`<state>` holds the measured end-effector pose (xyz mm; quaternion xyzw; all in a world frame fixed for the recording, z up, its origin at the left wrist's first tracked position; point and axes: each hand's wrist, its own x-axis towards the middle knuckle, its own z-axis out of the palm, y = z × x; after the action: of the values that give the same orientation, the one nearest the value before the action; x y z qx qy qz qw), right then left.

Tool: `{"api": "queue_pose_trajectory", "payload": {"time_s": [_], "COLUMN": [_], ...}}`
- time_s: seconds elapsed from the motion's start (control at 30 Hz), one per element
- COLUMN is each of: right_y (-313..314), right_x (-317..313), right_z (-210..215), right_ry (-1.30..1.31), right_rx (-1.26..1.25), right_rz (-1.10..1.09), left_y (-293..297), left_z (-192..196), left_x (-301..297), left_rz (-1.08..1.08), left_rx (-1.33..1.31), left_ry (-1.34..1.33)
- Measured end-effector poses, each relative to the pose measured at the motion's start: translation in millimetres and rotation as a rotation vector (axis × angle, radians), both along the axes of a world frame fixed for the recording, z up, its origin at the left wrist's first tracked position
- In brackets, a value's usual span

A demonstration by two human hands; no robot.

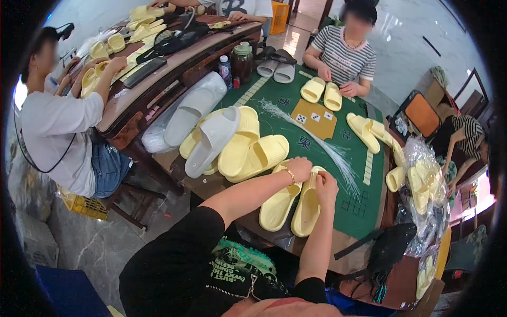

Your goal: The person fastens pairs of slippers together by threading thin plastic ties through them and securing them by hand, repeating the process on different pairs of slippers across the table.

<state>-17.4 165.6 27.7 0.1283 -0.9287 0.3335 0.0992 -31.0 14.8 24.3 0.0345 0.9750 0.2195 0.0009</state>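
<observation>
A pair of pale yellow slippers lies side by side at the table's near edge: a left slipper [275,207] and a right slipper [306,210]. My left hand [299,169], with a gold bracelet at the wrist, is closed over the far end of the left one. Against the far end of the right one, my right hand [326,185] has its fingers pinched together. What the fingertips hold is hidden or too thin to make out. Just beyond my hands, a bundle of thin clear strands [338,158] is spread on the green table top [348,211].
Grey and yellow slippers [216,140] are piled to my left beside a bagged slipper [193,108]. Across the table a person [346,53] handles another yellow pair [323,94]. A black bag [391,248] and plastic-bagged slippers [422,185] are at the right. Another person [63,116] sits at the left.
</observation>
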Motion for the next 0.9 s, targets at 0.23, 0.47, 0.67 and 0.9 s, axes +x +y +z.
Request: {"api": "queue_pose_trajectory", "payload": {"time_s": [0.23,0.47,0.67,0.9], "right_y": [-1,4,7,-5], "right_x": [-5,-5,3,0], "right_z": [14,9,14,7], "right_ry": [-0.069,0.053,0.057,0.064], "right_rx": [0.006,-0.428,-0.634,-0.563], "right_rz": [0.022,0.007,0.013,0.122], "left_y": [-15,-16,-6,-13], "left_z": [-11,4,15,4], "left_x": [-15,3,18,12], "left_rz": [0.147,-0.032,-0.201,-0.251], "left_rx": [0.549,0.862,0.705,0.76], "left_ry": [0.337,0.195,0.155,0.16]}}
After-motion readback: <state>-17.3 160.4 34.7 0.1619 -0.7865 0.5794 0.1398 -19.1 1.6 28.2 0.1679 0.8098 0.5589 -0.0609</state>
